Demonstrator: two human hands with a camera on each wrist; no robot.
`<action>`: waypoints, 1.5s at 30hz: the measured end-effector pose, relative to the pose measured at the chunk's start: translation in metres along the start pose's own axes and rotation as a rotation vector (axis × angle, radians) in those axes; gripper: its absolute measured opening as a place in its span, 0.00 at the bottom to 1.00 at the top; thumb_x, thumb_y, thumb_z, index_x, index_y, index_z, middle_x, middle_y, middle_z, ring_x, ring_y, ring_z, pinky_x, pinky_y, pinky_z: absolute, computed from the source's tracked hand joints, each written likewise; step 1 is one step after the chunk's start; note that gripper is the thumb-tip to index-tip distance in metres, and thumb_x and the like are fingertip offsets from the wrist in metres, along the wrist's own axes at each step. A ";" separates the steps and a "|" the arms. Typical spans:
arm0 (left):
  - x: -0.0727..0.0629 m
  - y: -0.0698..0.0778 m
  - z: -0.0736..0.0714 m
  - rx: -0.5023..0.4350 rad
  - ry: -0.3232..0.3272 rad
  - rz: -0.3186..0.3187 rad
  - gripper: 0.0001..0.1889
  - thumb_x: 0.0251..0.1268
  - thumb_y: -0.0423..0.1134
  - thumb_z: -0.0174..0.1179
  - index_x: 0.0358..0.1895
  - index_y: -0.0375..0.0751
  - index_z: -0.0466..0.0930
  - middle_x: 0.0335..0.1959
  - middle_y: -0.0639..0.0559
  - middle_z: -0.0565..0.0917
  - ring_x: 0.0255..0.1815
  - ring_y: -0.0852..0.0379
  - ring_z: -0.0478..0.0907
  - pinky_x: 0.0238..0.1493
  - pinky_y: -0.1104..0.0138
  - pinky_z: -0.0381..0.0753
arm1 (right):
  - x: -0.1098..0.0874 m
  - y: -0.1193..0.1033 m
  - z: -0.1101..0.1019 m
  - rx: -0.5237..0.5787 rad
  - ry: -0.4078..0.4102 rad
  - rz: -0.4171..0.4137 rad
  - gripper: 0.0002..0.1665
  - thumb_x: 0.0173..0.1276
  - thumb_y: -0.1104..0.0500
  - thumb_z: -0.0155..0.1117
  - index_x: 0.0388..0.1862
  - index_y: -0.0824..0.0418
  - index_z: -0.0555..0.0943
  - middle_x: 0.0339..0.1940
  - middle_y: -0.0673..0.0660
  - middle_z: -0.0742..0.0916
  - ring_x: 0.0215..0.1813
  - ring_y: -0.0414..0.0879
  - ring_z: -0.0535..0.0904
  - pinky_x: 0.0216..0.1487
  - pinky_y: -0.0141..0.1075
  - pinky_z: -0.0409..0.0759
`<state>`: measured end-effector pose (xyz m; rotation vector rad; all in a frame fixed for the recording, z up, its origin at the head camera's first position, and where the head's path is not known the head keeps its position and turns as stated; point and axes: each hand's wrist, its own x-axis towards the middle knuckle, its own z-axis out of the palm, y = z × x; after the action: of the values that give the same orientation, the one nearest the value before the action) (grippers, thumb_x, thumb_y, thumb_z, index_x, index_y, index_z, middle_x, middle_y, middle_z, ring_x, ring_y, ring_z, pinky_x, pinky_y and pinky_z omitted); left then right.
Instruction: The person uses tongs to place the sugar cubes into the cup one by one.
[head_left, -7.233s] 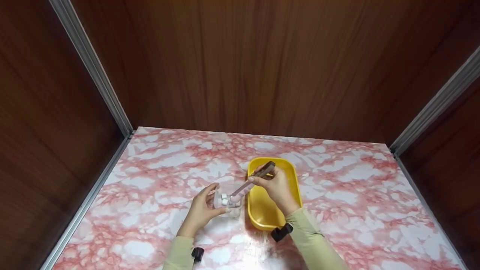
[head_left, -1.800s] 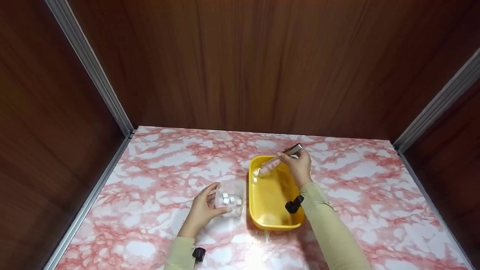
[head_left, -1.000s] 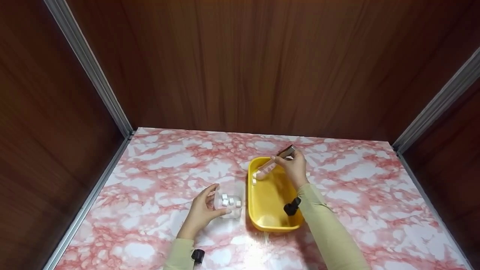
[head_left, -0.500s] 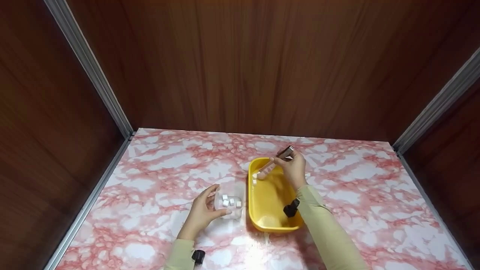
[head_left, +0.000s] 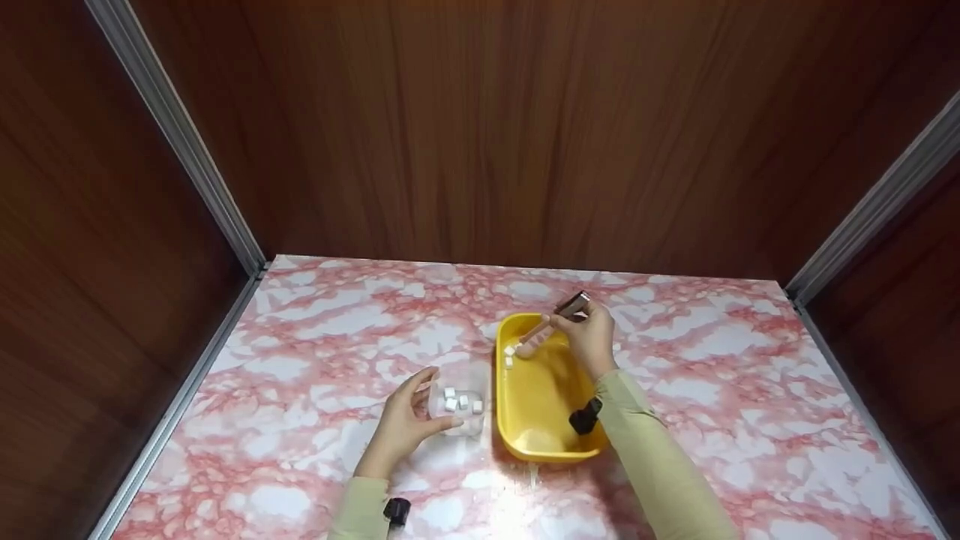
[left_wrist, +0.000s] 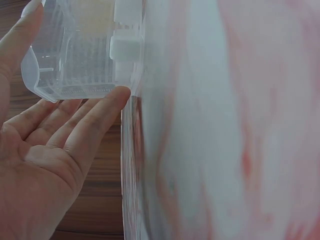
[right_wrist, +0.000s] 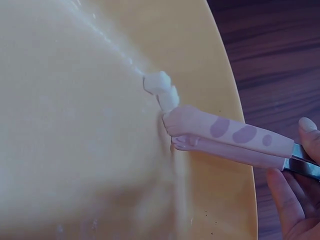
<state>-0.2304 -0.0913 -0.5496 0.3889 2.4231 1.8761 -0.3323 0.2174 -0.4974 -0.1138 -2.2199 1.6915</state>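
Note:
My left hand [head_left: 405, 424] holds a clear plastic container [head_left: 471, 426] at its left side, thumb in front and fingers behind. Several small white cubes [head_left: 463, 402] lie in it. In the left wrist view, the fingertips and thumb touch the translucent walls [left_wrist: 85, 65]. My right hand [head_left: 590, 337] grips tongs with pink paw-shaped ends [right_wrist: 225, 132] and metal handles. The tong tips reach down into the yellow tray [head_left: 540, 454], at its far left corner. There they sit right beside white cubes [right_wrist: 157, 82] lined up along the tray's bottom edge.
The tray stands just right of the clear container on a red-and-white marbled tabletop [head_left: 337, 322]. Dark wood panels [head_left: 480, 135] rise behind and at both sides, with metal rails [head_left: 187, 142] at the corners. Black wrist cameras [head_left: 585, 417] are strapped over the sleeves.
Since the oldest frame, the right hand has carried the tongs from the container into the tray, where cubes now lie. Over the last second the tongs have barely moved; the left hand keeps its hold.

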 end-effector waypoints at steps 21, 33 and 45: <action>0.001 -0.002 0.000 -0.006 -0.006 0.006 0.47 0.47 0.45 0.76 0.72 0.43 0.61 0.69 0.47 0.66 0.67 0.40 0.64 0.59 0.52 0.72 | -0.005 -0.004 -0.016 0.061 -0.004 0.030 0.15 0.52 0.63 0.77 0.35 0.69 0.82 0.36 0.61 0.84 0.37 0.49 0.81 0.36 0.32 0.81; 0.001 -0.002 -0.001 0.014 0.000 0.019 0.49 0.44 0.50 0.76 0.72 0.42 0.61 0.69 0.49 0.66 0.66 0.40 0.65 0.59 0.53 0.72 | -0.009 -0.007 -0.022 0.177 -0.014 0.127 0.15 0.54 0.62 0.76 0.36 0.69 0.80 0.37 0.61 0.82 0.40 0.50 0.82 0.39 0.34 0.82; 0.000 -0.001 0.000 0.019 0.001 -0.002 0.48 0.44 0.47 0.77 0.71 0.44 0.62 0.69 0.49 0.66 0.65 0.40 0.65 0.57 0.52 0.73 | -0.010 -0.007 -0.027 0.262 0.006 0.177 0.18 0.54 0.63 0.76 0.38 0.71 0.78 0.38 0.62 0.81 0.34 0.46 0.82 0.40 0.34 0.82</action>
<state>-0.2310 -0.0918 -0.5505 0.3871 2.4426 1.8546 -0.3136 0.2374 -0.4864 -0.2556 -2.0125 2.0564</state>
